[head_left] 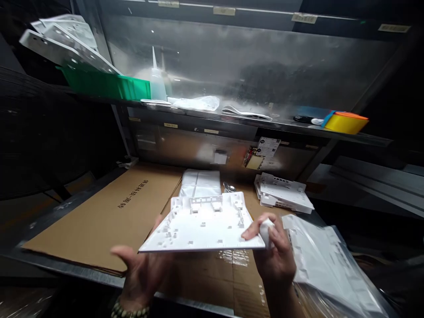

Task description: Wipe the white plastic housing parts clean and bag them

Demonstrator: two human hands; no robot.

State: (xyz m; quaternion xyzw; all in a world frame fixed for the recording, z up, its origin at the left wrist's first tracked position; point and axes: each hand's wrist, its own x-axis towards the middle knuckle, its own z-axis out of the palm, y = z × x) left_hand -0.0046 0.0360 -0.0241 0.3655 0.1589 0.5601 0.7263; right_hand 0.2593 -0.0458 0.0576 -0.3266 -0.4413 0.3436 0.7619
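Note:
A white plastic housing panel (205, 229) is held up tilted in front of me, its inner side with clips and small posts facing up. My right hand (276, 247) grips its right corner, thumb on the inner face. A small white wad (266, 232), perhaps cloth, is tucked in the same hand's curled fingers. At the panel's left edge is my left hand (142, 274), open, thumb stretched out and away from the panel. Its fingers are partly hidden behind and below the panel, and I cannot tell whether they touch it. A bead bracelet circles that wrist.
Flat cardboard (99, 212) covers the bench's left side. Behind the panel lies a white wrapped stack (201, 182). Similar white panels (283, 192) are piled at the right, beside bagged panels (327, 260). A shelf above holds a green bin (106, 86), a squeeze bottle (158, 86) and yellow tape (346, 123).

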